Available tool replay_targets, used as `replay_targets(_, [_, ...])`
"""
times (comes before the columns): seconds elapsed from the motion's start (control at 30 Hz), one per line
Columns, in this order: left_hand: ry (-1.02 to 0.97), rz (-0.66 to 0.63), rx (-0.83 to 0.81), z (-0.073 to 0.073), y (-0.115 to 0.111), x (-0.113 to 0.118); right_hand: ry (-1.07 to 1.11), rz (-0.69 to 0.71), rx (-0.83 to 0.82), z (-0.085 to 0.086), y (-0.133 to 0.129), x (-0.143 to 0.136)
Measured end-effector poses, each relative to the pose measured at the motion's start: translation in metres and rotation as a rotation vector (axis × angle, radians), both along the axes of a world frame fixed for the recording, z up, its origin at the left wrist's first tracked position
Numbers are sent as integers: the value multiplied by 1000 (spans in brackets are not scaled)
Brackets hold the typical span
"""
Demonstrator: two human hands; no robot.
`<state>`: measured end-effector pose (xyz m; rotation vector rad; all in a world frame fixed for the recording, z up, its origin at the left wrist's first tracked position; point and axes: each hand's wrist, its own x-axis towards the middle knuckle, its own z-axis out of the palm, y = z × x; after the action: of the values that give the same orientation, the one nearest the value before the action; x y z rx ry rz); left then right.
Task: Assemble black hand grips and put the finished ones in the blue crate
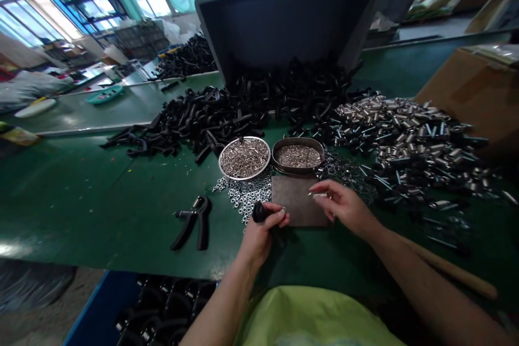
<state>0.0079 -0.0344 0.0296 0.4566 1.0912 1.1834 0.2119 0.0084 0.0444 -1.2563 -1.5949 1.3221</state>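
Observation:
My left hand is closed around a black handle part, in front of the scattered small metal rings. My right hand pinches a small coiled metal spring over the right part of a flat metal plate. Behind the plate stand a round dish of small metal pins and an oval tin of tiny metal pieces. An assembled black hand grip lies on the green table to the left of my left hand.
Black handles are heaped at the back, before a tipped grey bin. Metal springs and bolts pile up at right, near a cardboard box. A wooden stick lies beneath my right forearm. A blue crate sits below the table edge.

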Motion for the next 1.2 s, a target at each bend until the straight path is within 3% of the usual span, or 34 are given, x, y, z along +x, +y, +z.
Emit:
replay_targets(0.13, [-82, -22, 32, 2, -2, 17, 181, 75, -111, 6, -27, -32])
replay_targets(0.3, [11, -77, 98, 1, -5, 13, 192, 51, -175, 0, -25, -40])
replay_targets(0.5, [420, -158, 322, 6, -5, 2, 295, -42, -273, -1, -19, -41])
replay_targets(0.63, [616, -177, 464, 3, -6, 3, 241, -128, -181, -2, -15, -40])
replay_targets(0.73, [461, -176, 255, -6, -7, 11, 115, -191, -28, -1, -14, -37])
replay_targets(0.83, [91, -209, -46, -14, -8, 22, 48, -235, 97, 5, -16, -35])
replay_targets(0.93, [-187, -237, -221, -17, -7, 33, 34, -227, 161, 13, -20, -37])
replay_targets(1.07, [-279, -254, -212, -16, -5, 44, -110, -197, 291, 17, -27, -42])
replay_targets(1.2, [-97, -276, -83, -12, -6, 50, -248, -161, 459, 11, -30, -43])
